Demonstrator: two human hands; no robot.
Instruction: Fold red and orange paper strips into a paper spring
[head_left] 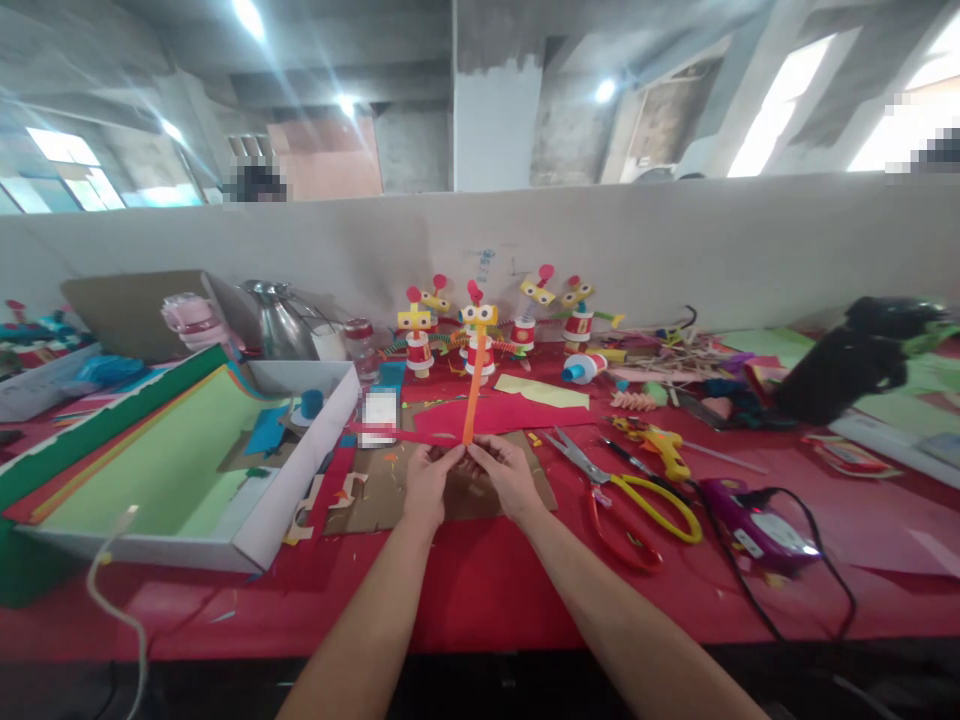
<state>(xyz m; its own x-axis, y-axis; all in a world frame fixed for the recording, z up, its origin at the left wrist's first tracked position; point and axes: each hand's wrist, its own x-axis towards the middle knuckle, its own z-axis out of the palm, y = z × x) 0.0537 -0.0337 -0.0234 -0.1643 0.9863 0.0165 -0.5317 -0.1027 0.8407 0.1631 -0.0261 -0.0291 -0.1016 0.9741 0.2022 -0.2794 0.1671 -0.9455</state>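
Note:
Both hands meet over a brown cardboard sheet [375, 490], thumbs and fingertips pinched together. My left hand [429, 482] grips the end of a red paper strip [405, 434] that runs off to the left. Upright from the same spot rises an orange paper strip [475, 385], pinched at its base by my right hand [506, 475]. The two strips cross at the fingertips, roughly at a right angle; whether they are glued there I cannot tell. Just beyond lies red paper [517, 412]. Behind it stand several paper-cup figures [418, 350] with yellow heads and striped arms.
Large scissors [600, 475] with red and yellow handles lie to the right, beside a yellow glue gun [667, 450] and a purple power box [757, 530] with black cables. A white box [259, 540] of coloured paper stands left. Farther back are a metal jug [281, 315] and wooden sticks [660, 360].

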